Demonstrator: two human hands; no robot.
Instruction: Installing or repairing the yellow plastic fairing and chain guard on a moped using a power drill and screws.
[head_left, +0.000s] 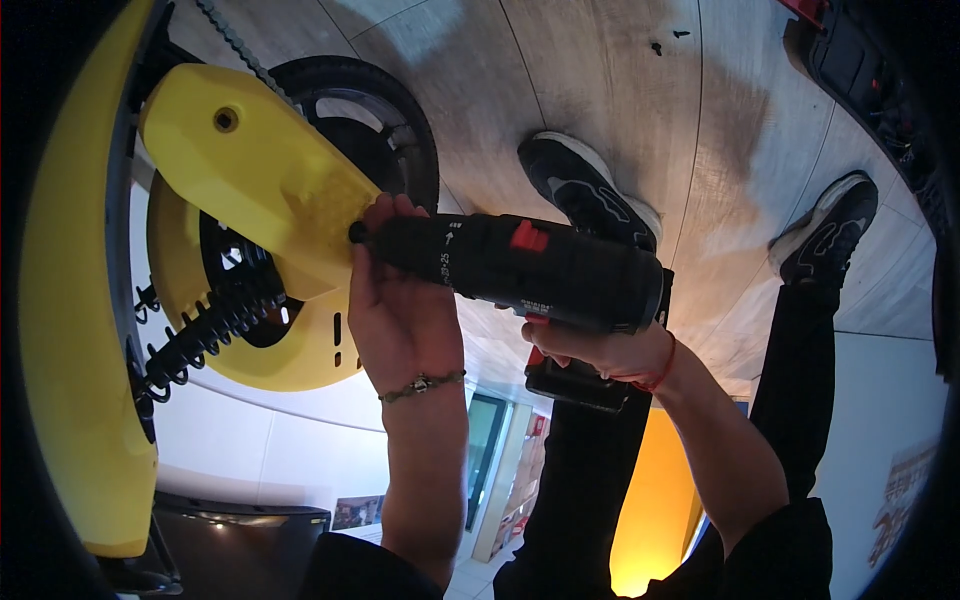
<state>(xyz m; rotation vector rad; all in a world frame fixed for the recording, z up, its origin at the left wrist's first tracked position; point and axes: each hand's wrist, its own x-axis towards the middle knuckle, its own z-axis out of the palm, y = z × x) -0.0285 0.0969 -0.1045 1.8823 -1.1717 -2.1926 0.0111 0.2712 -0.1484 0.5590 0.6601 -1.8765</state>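
1. Yellow moulded plastic fills the left side: a bulky yellow chain-guard cover [255,165] sits over a black toothed wheel [385,110], with a black coil spring [205,335] slanting below it at about seven o'clock.
2. A black cordless drill with a red switch [530,270] lies nearly level across the middle, its nose pressed against the cover's edge at nine o'clock from the tool's body.
3. The left hand [395,300] is wrapped round the front of the drill, fingers curled snugly about the chuck end and touching the cover. I judge this grip steadies the tip so it does not wander off its spot.
4. The right hand [600,350] closes under the drill's rear, fingers folded round the handle at roughly five o'clock from the red switch. That places a finger near the trigger, though I cannot tell whether it presses.
5. A thin bracelet rings the left wrist, a red cord the right.
6. Two black shoes [590,190] stand on the pale wooden floor [620,70] toward one o'clock, legs apart, likely for balance.
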